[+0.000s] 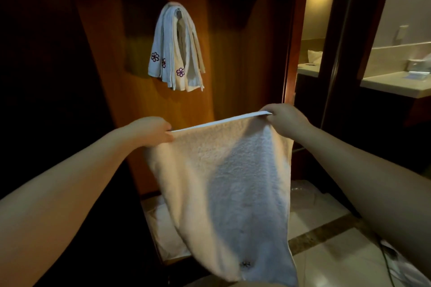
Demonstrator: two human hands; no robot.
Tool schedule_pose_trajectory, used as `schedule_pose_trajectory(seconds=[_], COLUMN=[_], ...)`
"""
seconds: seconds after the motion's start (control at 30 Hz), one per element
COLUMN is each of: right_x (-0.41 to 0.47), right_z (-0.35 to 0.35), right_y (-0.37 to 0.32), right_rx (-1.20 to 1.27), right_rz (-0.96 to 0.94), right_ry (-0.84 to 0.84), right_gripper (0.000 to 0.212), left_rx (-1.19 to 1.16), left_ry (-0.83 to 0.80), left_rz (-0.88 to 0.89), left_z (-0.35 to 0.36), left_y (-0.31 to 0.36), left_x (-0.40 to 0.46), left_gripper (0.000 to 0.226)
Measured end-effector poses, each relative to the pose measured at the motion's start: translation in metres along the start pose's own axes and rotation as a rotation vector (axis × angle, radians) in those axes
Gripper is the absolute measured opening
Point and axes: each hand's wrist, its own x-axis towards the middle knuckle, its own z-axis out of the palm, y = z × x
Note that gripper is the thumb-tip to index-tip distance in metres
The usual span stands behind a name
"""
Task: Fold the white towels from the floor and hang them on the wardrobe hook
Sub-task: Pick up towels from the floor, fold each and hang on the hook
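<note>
White terry towel (224, 184), soft and thick-piled with a flat woven border along its top edge, hangs spread out in front of the person, stretched between the two hands at about waist height before the wardrobe. The left hand (152, 131) pinches the top left corner closed between thumb and fingers, and the right hand (283, 119) pinches the top right corner the same way, so the border runs taut between them and the cloth falls in one open sheet, a small dark embroidered mark near its lower end. Above, on the brown wooden wardrobe panel (224, 58), several folded white towels with purple flower emblems (177, 53) already drape over the small metal hook (179, 12), so part of the job looks done. The held towel appears not yet folded; it would need folding and then hanging beside the others. More pale cloth (168, 228) lies low on the floor behind it, possibly further towels, though that is hard to tell.
</note>
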Motion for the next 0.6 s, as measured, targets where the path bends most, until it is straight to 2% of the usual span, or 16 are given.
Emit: schedule_pose_trajectory(seconds=[0.17,0.2,0.33,0.4,0.47,0.53,0.6], right_x=[0.001,0.000,-0.005,-0.006,-0.007,-0.009,-0.013], right_z=[-0.012,-0.014,-0.018,-0.019,-0.019,-0.019,-0.018], right_y=[0.019,0.023,0.039,0.046,0.050,0.052,0.050], right_rx=[-0.017,-0.030,-0.070,-0.078,-0.108,-0.154,-0.127], right_rz=[0.084,0.098,0.149,0.184,0.207,0.194,0.162], right_ry=[0.014,0.034,0.063,0.053,-0.016,-0.153,-0.274], right_gripper=[0.026,0.027,0.026,0.026,0.032,0.036,0.036], left_rx=[-0.190,-0.310,-1.190,-1.498,-1.703,-1.827,-1.888], left_ry=[0.076,0.091,0.180,0.177,0.152,0.126,0.109], left_rz=[-0.099,-0.119,-0.202,-0.216,-0.203,-0.207,-0.269], left_z=[0.010,0.013,0.018,0.021,0.028,0.035,0.041], left_y=[-0.027,-0.033,-0.041,-0.039,-0.038,-0.037,-0.034], left_x=[-0.004,-0.004,-0.012,-0.016,-0.018,-0.018,-0.016], left_gripper=[0.029,0.027,0.008,0.008,0.020,0.039,0.042])
